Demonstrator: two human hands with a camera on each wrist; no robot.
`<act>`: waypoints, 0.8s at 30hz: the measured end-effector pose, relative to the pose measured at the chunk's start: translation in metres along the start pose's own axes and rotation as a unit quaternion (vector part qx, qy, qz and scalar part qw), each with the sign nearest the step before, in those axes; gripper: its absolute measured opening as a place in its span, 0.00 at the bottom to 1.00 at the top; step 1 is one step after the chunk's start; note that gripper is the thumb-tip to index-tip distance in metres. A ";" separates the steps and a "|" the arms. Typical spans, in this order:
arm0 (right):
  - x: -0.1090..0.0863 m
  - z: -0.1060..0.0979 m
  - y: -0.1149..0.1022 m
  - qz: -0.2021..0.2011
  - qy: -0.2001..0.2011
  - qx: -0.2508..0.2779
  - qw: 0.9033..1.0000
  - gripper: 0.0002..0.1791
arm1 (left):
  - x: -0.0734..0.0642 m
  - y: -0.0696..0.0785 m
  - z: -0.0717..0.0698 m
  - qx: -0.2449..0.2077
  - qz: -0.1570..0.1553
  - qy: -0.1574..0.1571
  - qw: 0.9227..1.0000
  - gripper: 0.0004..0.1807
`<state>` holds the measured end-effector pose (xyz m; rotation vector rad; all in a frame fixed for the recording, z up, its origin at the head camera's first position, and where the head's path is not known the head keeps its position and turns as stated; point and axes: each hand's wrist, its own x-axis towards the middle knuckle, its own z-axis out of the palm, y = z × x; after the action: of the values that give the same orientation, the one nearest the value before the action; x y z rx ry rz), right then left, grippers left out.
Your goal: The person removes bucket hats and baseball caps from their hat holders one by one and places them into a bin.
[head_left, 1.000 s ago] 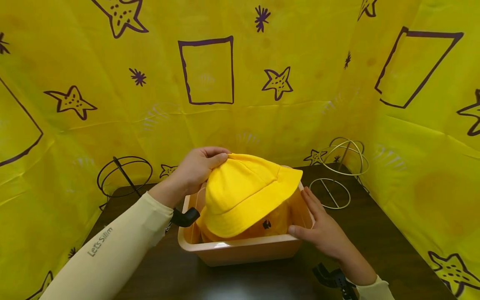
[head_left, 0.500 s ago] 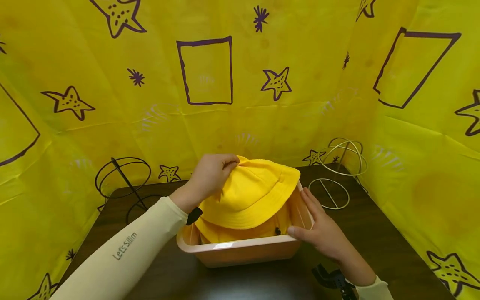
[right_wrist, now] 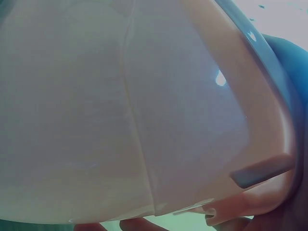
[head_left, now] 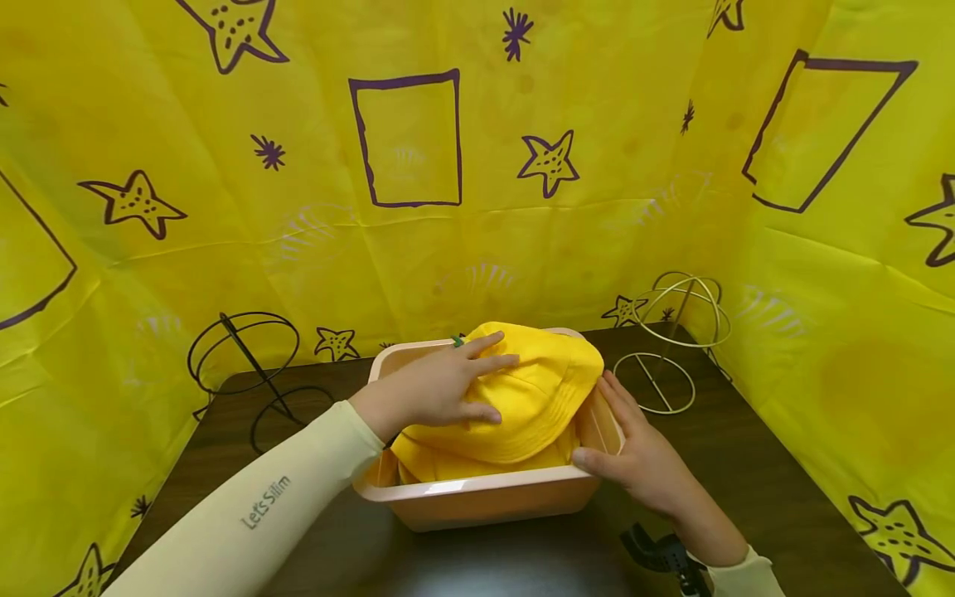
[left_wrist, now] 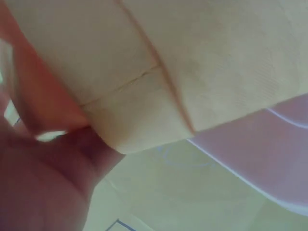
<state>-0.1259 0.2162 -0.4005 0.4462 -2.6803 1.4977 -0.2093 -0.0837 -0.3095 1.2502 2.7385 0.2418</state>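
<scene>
A yellow brimmed hat (head_left: 545,373) lies on more yellow cloth (head_left: 448,466) inside a peach plastic basin (head_left: 492,504). My left hand (head_left: 436,390) rests on the hat's crown with its fingers spread. Seams of pale-looking fabric (left_wrist: 192,72) fill much of the left wrist view, with part of the left hand (left_wrist: 43,183) below at the left. At the basin's right side, my right hand (head_left: 649,464) holds the rim, thumb over the near corner and fingers along the outer wall. The basin's smooth side (right_wrist: 183,106) fills most of the right wrist view.
A dark wood table (head_left: 298,539) carries the basin. A black wire stand (head_left: 254,365) is at the back left, and a gold wire stand (head_left: 664,356) at the back right. Yellow patterned sheets (head_left: 410,265) hang close around the table.
My left hand has let go of the pinched crown and now lies on it with fingers spread. The hat has settled lower in the basin. The right hand stays at the rim.
</scene>
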 end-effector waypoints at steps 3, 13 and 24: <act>0.000 0.000 0.001 0.003 -0.001 -0.003 1.000 0.58 | 0.002 0.003 0.004 -0.012 -0.004 -0.046 0.999 0.46; 0.000 0.000 0.000 0.012 -0.001 0.002 1.000 0.58 | 0.017 0.001 0.011 -0.039 -0.011 -0.114 0.993 0.52; 0.000 -0.001 -0.004 0.007 -0.002 -0.008 1.000 0.58 | 0.029 -0.007 0.014 -0.035 -0.033 -0.159 0.986 0.50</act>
<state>-0.1253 0.2152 -0.3967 0.4305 -2.7023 1.4790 -0.2311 -0.0647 -0.3255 1.0740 2.4694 0.1187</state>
